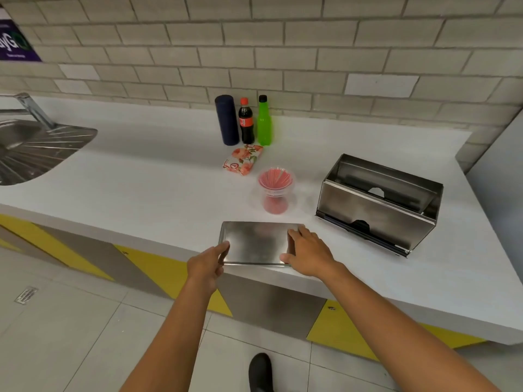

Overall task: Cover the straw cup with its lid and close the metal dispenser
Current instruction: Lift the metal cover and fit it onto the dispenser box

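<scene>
A flat metal cover (pixel 256 241) lies at the front edge of the white counter (pixel 141 179). My left hand (pixel 208 264) grips its left edge and my right hand (pixel 308 254) holds its right edge. Just behind the cover stands the clear straw cup (pixel 275 190), full of pink straws, with a clear lid over its top. The metal dispenser (pixel 376 202) sits to the right with its top open and its inside showing.
A dark blue flask (pixel 227 120), a cola bottle (pixel 246 121) and a green bottle (pixel 264 121) stand by the tiled wall. A floral napkin pack (pixel 242 159) lies in front of them. A steel sink (pixel 31 145) is at the far left.
</scene>
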A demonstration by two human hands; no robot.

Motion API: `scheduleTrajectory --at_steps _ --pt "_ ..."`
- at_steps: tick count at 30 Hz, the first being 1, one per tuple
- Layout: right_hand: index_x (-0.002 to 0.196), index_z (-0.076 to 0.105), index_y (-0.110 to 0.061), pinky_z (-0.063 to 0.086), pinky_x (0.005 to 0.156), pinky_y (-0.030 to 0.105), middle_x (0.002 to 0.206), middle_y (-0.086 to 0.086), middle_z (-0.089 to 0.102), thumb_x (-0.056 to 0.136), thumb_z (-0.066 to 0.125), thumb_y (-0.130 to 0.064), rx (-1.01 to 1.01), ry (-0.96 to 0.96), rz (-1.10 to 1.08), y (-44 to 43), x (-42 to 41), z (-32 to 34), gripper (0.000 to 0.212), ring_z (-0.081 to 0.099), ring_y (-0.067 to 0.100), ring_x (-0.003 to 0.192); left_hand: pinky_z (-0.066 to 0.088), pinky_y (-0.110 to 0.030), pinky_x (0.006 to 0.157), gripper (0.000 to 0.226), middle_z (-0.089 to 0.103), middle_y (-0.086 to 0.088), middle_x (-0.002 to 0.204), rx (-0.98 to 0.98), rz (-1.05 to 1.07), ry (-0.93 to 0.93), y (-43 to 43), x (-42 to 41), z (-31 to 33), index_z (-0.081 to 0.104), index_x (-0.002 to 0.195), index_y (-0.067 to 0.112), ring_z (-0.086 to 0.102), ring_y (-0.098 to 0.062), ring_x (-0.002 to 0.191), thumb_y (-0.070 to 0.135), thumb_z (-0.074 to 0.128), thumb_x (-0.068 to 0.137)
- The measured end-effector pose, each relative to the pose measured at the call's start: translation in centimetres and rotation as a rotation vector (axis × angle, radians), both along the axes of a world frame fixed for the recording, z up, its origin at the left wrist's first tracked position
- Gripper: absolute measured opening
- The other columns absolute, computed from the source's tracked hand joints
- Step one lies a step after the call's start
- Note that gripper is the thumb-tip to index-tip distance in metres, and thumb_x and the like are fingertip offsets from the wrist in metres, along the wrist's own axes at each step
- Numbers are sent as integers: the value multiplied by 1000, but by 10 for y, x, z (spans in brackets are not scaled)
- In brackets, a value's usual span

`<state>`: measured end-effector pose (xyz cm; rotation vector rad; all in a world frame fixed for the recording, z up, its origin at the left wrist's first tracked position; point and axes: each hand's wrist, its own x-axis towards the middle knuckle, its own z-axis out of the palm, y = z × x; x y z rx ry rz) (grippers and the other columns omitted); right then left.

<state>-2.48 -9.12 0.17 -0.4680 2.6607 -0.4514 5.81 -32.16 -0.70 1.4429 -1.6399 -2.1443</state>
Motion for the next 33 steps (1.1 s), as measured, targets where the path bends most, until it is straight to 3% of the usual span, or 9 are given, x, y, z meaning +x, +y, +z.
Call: scheduleTrajectory --at_steps 4,7,11,17,19,23,26,29,33 --pt "160 22 -20 28 118 41 167 8 18 88 70 -50 -58 -28 -48 7 1 5 91 23 30 149 55 -36 86 30 72 -9 97 46 -170 40 -4 1 14 73 100 8 66 -23 86 28 85 80" --pt "159 21 -18 35 114 41 159 7 33 86 72 -49 -86 -35 -91 12 6 5 94 32 29 144 56 -43 98 32 75 -14 118 24 -309 72 -12 2 10 74 112 8 70 -27 106 24 80 85" --pt "159 20 -19 39 111 40 154 7 41 86 71 -48 -185 -79 -199 15 12 6 93 39 28 140 54 -46 99 33 74 -12 122 132 -395 152 -22 6 2 70 124 6 70 -29 114 19 72 93" --pt "157 24 -13 44 108 37 150 8 48 86 74 -47 -395 -221 -404 22 25 19 94 49 26 135 55 -45 96 28 76 -13 118 127 -415 120 -27 15 7 70 122 5 70 -30 113 14 68 95" --pt "151 36 -8 49 101 37 140 8 56 84 75 -44 -400 -247 -475 28 33 26 86 57 25 125 55 -45 95 29 75 -13 119 143 -446 133 -30 19 13 70 123 5 69 -30 114 14 66 96" --pt "116 66 -1 63 78 41 99 14 76 83 79 -31 -553 -313 -575 42 50 43 46 72 16 74 54 -40 88 26 77 -12 116 145 -516 196 -30 18 35 70 121 6 73 -27 104 14 63 98" --pt "113 66 -7 63 80 47 99 15 76 76 86 -23 -613 -300 -604 59 65 66 44 76 26 82 53 -40 93 21 79 -10 107 49 -587 247 -21 10 55 72 116 8 76 -22 94 16 64 98" --pt "117 68 -17 61 80 36 103 0 75 68 92 -15 -597 -272 -529 81 84 96 54 74 21 96 57 -41 89 21 77 -16 106 -158 -750 281 -5 0 79 73 112 11 73 -28 98 25 68 97" --pt "116 66 -25 60 83 34 102 -10 72 54 99 -13 -519 -153 -497 108 103 123 71 72 12 92 57 -34 75 50 72 1 111 -448 -1059 291 23 -20 114 61 123 22 70 -24 97 30 86 80"
